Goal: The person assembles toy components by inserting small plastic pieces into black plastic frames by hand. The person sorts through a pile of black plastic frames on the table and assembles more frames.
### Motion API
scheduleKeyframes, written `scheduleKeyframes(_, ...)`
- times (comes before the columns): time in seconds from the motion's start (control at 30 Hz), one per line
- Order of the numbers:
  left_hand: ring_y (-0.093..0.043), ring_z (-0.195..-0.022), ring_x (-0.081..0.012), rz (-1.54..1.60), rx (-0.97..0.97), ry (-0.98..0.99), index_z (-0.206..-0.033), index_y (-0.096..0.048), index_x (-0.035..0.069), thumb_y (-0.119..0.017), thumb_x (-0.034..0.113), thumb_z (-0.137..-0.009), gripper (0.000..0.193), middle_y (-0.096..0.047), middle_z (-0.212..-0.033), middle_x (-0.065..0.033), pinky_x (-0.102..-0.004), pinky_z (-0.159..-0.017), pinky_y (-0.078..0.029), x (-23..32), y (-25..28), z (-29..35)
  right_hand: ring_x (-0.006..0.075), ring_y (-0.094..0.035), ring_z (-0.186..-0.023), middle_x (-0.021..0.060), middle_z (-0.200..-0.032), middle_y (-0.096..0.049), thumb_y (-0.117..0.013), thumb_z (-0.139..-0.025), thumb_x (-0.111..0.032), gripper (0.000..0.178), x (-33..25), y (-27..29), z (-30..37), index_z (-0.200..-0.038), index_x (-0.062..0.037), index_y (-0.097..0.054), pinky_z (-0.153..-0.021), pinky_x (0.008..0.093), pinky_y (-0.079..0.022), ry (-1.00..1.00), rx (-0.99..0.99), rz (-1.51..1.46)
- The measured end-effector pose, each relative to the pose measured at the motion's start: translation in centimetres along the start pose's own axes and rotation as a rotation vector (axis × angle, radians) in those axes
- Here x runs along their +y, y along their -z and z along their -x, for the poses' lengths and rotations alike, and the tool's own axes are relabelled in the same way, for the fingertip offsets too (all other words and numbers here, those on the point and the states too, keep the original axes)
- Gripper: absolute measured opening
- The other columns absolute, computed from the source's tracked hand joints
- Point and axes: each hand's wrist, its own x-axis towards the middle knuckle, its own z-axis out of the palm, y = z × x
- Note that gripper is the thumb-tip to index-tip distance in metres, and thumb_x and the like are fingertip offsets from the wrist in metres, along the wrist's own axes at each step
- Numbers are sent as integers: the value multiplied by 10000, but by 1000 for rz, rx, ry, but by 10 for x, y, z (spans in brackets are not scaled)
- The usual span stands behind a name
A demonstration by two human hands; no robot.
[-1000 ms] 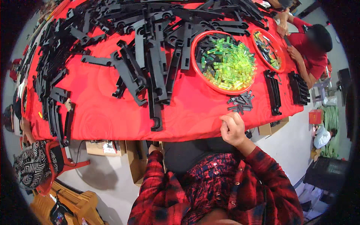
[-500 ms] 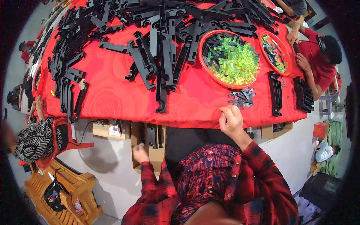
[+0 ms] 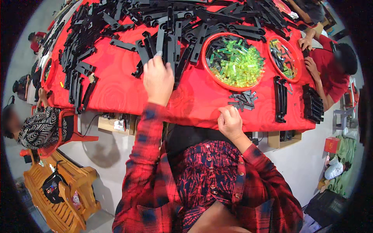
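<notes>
My left hand (image 3: 158,79) is over the near side of a heap of long black plastic parts (image 3: 182,23). Its raised fingertip meets the lower end of one part (image 3: 160,39); the hand is slightly smeared and most of its fingers are hidden. At the table's near edge my right hand (image 3: 230,122) rests with the fingers curled together, and whatever they hold is hidden. Just beyond it lies a small pile of short dark strips (image 3: 243,101). A red round basket (image 3: 204,64) of shiny yellow-green pieces (image 3: 243,64) and dark pieces stands behind that pile.
Another red basket (image 3: 299,64) holds mixed small pieces. Black parts stand stacked at the right (image 3: 312,104) and in a row (image 3: 280,99). People sit at both ends of the red-covered table (image 3: 110,77). An open cardboard box (image 3: 285,139) stands under its front edge.
My left hand has risen from the box below the table to the black parts. A long part that reached the near edge no longer shows there. My right hand stays curled at the edge.
</notes>
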Motion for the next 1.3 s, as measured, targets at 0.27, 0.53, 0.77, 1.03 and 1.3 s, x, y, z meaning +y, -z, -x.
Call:
scheduleKeyframes(0.27,-653,-876,-372,-200,-183,99,-1159,-577,42,-736,248,-810,436,-672,-920,-175,-472,-773,-525,3,-45,-19,327,-598,-789,128,-850,-580,-627,-699,49,293,0,1,-1,-981,-29,-624,-696,427,-491,-28,-16,-39)
scheduleKeyframes(0.53,-606,-943,-387,-15,-68,99,-1129,-541,11,-737,274,-841,437,-627,-978,-189,-474,-819,-491,-1,-24,-24,317,-590,-793,121,-884,-573,-645,-721,-3,287,2,2,2,-1005,-35,-624,-709,414,-500,-32,-42,-33)
scheduleKeyframes(0.77,-655,-917,-209,1424,-443,661,-1112,-612,13,-695,216,-901,304,-657,-1011,-87,-324,-720,-518,37,21,4,334,-581,-787,138,-873,-577,-622,-713,53,297,2,3,0,-1000,-23,-627,-700,417,-488,-20,-18,-49)
scheduleKeyframes(1.03,-591,-747,-217,2344,-883,1038,-1239,-579,82,-444,434,-1030,431,-655,-1060,-175,-325,-565,-484,58,4,56,330,-586,-791,136,-900,-583,-643,-738,-3,261,2,1,-1,-998,-17,-626,-704,414,-491,-7,-45,-42)
scheduleKeyframes(1.3,-674,-810,-216,1946,-818,1037,-1145,-586,57,-478,397,-1046,370,-660,-960,-94,-396,-759,-601,69,-4,73,326,-584,-776,136,-901,-580,-644,-731,9,275,3,2,0,-1004,-16,-624,-699,411,-487,11,-40,-25)
